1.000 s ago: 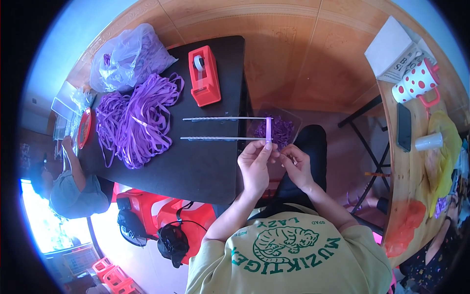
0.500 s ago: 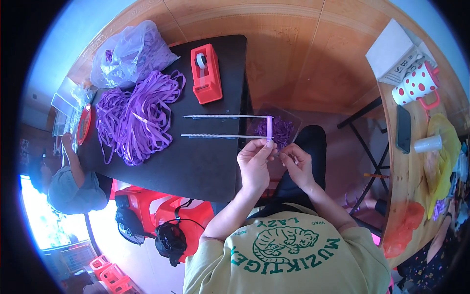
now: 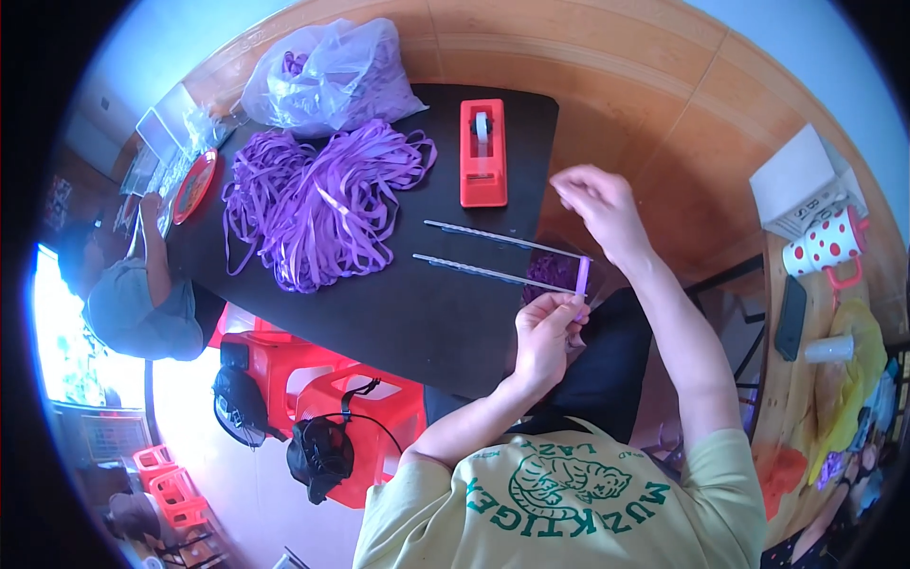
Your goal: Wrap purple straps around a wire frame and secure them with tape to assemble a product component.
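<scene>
Two thin metal rods [image 3: 483,270] stick out over the dark table, side by side, with a purple ribbon [image 3: 582,275] stretched across their near ends. My left hand [image 3: 545,337] is closed in a pinch on the ribbon's lower end, beside the nearer rod. Raised at the table's right edge, my right hand [image 3: 607,213] has loosely bent fingers a little apart, with nothing visible in them. It is nearest to the red tape dispenser [image 3: 484,161], which holds a clear roll. Below the rods, a clear container holding purple pieces [image 3: 550,272] is partly covered.
A heap of purple ribbon [image 3: 322,209] lies on the table [image 3: 379,327], with a stuffed plastic bag [image 3: 332,76] behind it. Red stools [image 3: 370,408] carry black caps. A wooden counter at right holds a dotted cup [image 3: 825,242] and phone [image 3: 790,318]. Another person [image 3: 142,308] sits far left.
My right hand has left the ribbon and moved up and away toward the tape dispenser. My left hand keeps its pinch. The whole view has shifted and turned slightly.
</scene>
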A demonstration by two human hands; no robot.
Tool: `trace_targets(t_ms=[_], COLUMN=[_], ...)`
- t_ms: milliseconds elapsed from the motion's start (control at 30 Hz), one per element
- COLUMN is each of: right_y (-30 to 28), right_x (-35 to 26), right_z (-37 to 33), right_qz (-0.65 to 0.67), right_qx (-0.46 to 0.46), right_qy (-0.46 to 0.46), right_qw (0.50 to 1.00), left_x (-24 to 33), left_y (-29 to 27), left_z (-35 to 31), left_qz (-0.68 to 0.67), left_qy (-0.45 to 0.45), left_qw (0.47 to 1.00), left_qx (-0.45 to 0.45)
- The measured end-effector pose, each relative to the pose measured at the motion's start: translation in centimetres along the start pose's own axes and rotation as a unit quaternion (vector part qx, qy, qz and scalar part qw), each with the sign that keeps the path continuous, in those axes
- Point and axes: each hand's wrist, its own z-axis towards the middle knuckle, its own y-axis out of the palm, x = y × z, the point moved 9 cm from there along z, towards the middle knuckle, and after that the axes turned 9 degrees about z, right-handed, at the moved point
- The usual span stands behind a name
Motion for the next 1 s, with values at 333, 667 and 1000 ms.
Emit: trace_targets(t_ms=[333,667,1000], right_y=[8.0,9.4,8.8], right_x=[4.5,2.1,3.3], right_z=[4.9,0.6,-0.4], right_qz=[0.106,0.271,0.156], right_qx=[0.077,0.166,0.169], right_qy=[0.206,0.183,0.162], right_qw=[0.970,0.930,0.960], left_x=[0.1,0.0,0.1], left_y=[0.3,0.2,0.3], left_z=[0.2,0.2,0.3], left_qz=[-0.018,-0.073,-0.080], left_qy=[0.007,0.006,0.032], left_qw=[1.000,0.997,0.996], left_qx=[-0.001,0.000,0.002])
